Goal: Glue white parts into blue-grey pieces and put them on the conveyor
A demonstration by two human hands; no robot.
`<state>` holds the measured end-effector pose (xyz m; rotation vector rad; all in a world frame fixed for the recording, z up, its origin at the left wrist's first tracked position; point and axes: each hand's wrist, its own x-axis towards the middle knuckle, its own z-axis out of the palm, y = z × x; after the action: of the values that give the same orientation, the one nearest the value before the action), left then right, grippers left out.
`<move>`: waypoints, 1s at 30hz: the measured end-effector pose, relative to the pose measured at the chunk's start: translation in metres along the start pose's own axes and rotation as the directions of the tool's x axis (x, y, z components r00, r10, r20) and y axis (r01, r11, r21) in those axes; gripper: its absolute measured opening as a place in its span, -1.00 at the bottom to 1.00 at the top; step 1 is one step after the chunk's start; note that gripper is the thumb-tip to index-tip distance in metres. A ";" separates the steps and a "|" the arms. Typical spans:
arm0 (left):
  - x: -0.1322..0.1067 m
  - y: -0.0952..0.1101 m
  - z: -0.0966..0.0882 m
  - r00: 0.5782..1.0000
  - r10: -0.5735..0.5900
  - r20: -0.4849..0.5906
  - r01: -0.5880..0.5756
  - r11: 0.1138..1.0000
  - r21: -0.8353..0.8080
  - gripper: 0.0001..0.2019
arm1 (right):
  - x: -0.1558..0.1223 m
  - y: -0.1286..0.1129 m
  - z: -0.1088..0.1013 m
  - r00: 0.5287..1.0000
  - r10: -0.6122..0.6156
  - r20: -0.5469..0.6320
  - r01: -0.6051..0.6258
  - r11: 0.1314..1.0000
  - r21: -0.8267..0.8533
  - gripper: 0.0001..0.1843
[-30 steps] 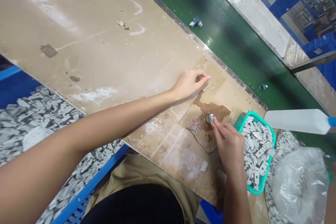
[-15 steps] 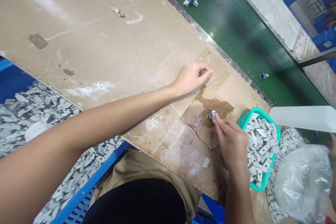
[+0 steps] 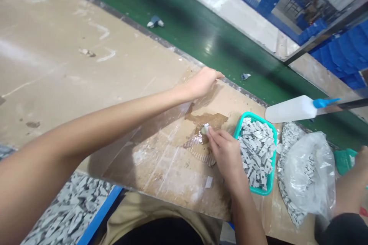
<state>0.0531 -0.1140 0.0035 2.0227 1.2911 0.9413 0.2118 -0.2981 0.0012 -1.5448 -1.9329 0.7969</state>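
Note:
My right hand (image 3: 227, 153) pinches a small pale grey piece (image 3: 206, 127) between thumb and fingertips. The piece is low over the wet, torn cardboard patch (image 3: 214, 118) on the worktable; whether it touches the patch I cannot tell. My left hand (image 3: 204, 81) reaches to the table's far edge beside the green belt (image 3: 195, 38). Its fingers are bent and closed, with the tips mostly hidden, so what they hold does not show. Right of my right hand stands a turquoise basket (image 3: 274, 153), full of small grey parts (image 3: 257, 149).
A white squeeze bottle (image 3: 291, 109) with a blue nozzle lies behind the basket. To its right are a clear plastic bag (image 3: 312, 176) and another person's arm (image 3: 350, 191). Small assembled pieces (image 3: 155, 22) rest on the belt. A blue crate (image 3: 100, 214) of grey parts is at lower left.
My left hand has moved away from me, from above the cardboard to the belt edge. My right hand stays at the wet patch with the piece. The view has swung right.

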 end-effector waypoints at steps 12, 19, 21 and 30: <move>0.125 0.022 0.101 0.965 -0.246 -0.091 0.248 0.969 0.015 -0.72 | 0.006 -0.003 0.005 0.993 -0.094 0.065 0.110 0.940 -0.323 -0.63; 0.099 0.005 0.069 0.959 -0.270 -0.088 0.232 0.924 -0.304 -0.71 | 0.005 -0.008 0.001 0.993 -0.084 0.085 0.110 0.924 -0.366 -0.65; 0.075 0.002 0.048 0.962 -0.265 -0.066 0.213 0.879 -0.428 -0.55 | 0.004 -0.009 -0.001 0.993 -0.085 0.080 0.107 0.940 -0.323 -0.65; -0.065 0.008 -0.023 0.867 -0.460 0.193 0.344 0.272 -0.899 -0.67 | 0.001 -0.002 0.000 0.989 -0.136 -0.048 0.133 0.989 -0.068 -0.64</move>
<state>0.0202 -0.1750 0.0067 0.6850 0.8824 1.1420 0.2100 -0.2975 0.0028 -1.4391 -2.0175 0.6363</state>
